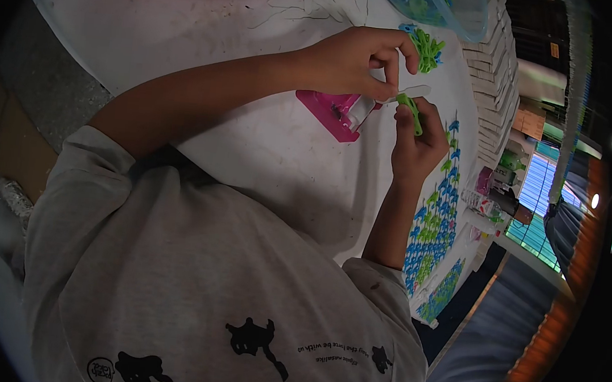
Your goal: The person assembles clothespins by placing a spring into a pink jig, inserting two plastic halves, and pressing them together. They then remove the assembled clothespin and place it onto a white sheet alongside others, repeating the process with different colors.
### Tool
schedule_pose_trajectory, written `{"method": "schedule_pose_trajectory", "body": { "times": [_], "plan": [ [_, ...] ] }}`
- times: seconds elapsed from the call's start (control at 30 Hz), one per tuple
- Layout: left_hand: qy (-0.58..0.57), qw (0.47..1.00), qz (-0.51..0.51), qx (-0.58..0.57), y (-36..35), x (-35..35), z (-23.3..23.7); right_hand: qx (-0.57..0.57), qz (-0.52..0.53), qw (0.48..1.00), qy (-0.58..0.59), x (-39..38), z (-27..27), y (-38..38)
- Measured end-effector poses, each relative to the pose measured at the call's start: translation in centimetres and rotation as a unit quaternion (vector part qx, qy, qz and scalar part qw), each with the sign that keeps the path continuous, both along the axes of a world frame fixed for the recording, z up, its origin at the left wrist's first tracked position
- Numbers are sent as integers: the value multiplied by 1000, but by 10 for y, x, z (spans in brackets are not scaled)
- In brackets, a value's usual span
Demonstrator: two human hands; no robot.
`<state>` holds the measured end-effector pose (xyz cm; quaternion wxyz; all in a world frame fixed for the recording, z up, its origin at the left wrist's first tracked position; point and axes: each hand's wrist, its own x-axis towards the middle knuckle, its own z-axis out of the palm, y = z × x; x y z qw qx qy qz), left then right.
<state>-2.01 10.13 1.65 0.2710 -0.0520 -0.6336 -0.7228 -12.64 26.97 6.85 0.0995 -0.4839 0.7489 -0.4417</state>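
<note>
My right hand (421, 144) holds a green plastic clip (409, 114) between thumb and fingers. Just beside it, my left hand (368, 62) has thumb and forefinger pinched together at the clip's upper end. A thin whitish piece (415, 91) shows between the two hands, by the left fingertips; I cannot tell exactly what it is. Under my left hand, a bright pink plastic piece (341, 125) with a pale inner part lies on the white table (273, 152). Beyond the fingers sits a small heap of green and blue clips (427, 52).
A clear bluish tub (467, 16) with blue pieces stands at the far edge. Rows of blue and green clips (439, 203) cover the table's right side. Stacked pale sheets (494, 76) line that edge, near bottles (483, 203). Thin strands (300, 8) lie at the top.
</note>
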Motion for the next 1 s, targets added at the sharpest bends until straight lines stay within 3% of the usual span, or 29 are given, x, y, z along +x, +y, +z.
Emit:
{"method": "schedule_pose_trajectory", "body": {
  "times": [0.33, 0.4, 0.47, 0.5, 0.57, 0.8, 1.0],
  "plan": [
    [-25, 999, -35, -13, -8, 1, -1, 1, 2, 1000, -8, -5, -1, 1],
    [-16, 999, -44, -27, -14, -2, -8, 36, -6, 997, 74, -8, -1, 1],
    [6, 969, 82, -233, -26, -3, -13, 61, -2, 993, 100, -10, -2, 1],
    [5, 969, 84, -232, -30, -3, -13, 83, 1, 988, 128, -11, -2, 0],
    [-90, 921, 158, -346, -37, -2, -14, 87, 12, 985, 151, -10, -5, -3],
    [-63, 899, 189, -389, -43, -6, -27, 99, 35, 973, 206, -9, -7, -9],
    [-79, 895, 153, -411, -40, -4, -25, 119, 56, 963, 234, -11, -2, -8]
  ]
}}
